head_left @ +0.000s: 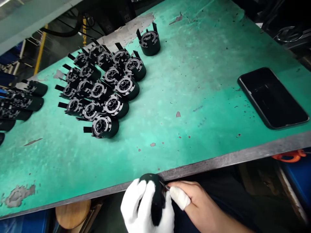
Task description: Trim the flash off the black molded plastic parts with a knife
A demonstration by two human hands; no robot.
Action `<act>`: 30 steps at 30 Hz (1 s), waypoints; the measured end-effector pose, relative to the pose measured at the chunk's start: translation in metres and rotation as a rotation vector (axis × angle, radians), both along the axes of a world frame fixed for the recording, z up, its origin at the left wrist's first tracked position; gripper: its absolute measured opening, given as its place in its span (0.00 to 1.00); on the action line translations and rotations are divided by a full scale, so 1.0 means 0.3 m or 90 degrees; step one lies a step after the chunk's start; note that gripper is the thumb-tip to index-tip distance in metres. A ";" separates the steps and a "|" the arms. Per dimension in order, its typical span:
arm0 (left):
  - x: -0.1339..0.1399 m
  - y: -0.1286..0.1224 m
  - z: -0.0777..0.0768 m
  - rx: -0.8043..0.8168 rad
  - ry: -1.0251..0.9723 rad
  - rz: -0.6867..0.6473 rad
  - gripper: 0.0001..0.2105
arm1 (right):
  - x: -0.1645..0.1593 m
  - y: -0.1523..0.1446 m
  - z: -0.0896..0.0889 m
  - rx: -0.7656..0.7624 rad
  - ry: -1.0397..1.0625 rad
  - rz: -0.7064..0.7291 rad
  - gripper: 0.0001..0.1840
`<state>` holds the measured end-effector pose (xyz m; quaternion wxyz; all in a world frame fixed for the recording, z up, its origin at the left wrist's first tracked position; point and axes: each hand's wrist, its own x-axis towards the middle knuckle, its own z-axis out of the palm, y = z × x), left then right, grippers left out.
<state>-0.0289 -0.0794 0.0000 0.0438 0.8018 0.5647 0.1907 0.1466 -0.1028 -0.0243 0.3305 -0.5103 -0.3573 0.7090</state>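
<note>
Black cylindrical housing (158, 195) at the counter's (194, 129) near edge, my gloved left hand (143, 212) clamped around it. Right hand (194, 199) pinched a thin blade-like tool (164, 185) at its side: apparently edge work. Next stroke called for steady hold. Similar housings (113, 105) stood beyond.

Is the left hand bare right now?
No, a white glove covers the left hand, which holds a black cylindrical part.

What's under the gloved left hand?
A black rounded part, partly visible past the left hand gripping it. The surface beneath that hand is covered, and the part's inside can't be seen from this view.
</note>
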 end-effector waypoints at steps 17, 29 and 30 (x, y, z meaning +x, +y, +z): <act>0.004 0.005 -0.022 0.089 -0.038 -0.029 0.24 | 0.008 0.007 -0.006 0.037 -0.021 0.005 0.17; 0.011 0.007 -0.028 0.097 -0.051 -0.027 0.22 | -0.006 0.006 -0.031 -0.020 -0.002 -0.003 0.24; 0.015 0.007 -0.028 0.099 -0.054 -0.019 0.22 | -0.001 0.009 -0.031 -0.017 0.003 0.003 0.24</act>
